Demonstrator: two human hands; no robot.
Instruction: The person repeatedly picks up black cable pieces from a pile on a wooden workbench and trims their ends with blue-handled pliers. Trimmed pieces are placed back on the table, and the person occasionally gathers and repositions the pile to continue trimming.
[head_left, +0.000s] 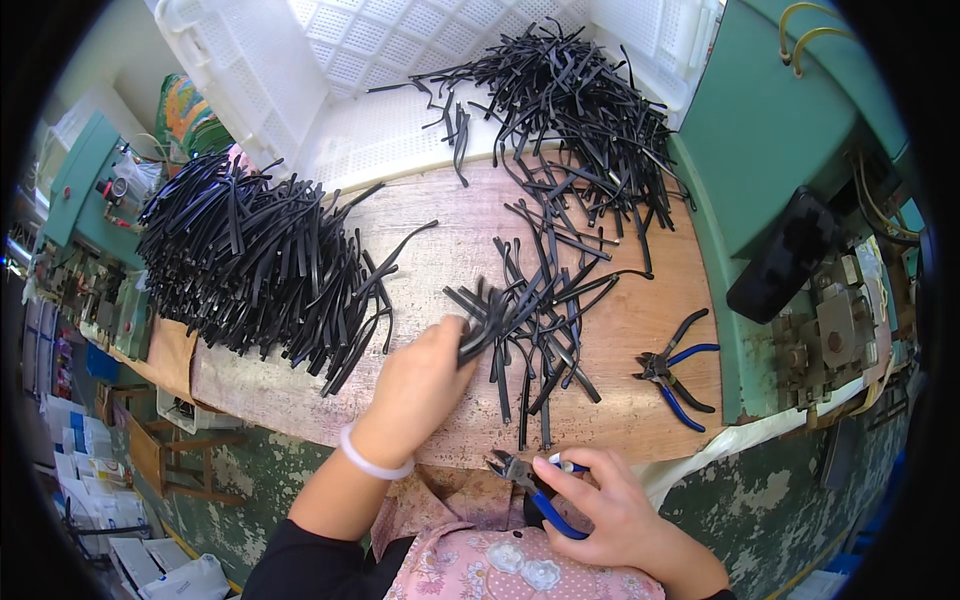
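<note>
My left hand (420, 378), with a pale bangle at the wrist, is closed on a few thin black strips (485, 325), bent at their ends like spectacle temples. Those strips are smeared by motion, and the fingertips are partly hidden. Just beyond lies a loose scatter of the same strips (550, 335) on the wooden tabletop (440, 230). My right hand (615, 510) grips side cutters (515, 470) with blue handles at the table's near edge. Their jaws point up and left, apart from the strips.
A dense heap of black strips (270, 260) covers the table's left side. Another pile (580, 110) spills from a white plastic crate (370, 130) at the back. A second pair of pliers (656, 368) lies at right, beside a green machine (715, 300) carrying a black phone-like slab (785, 255).
</note>
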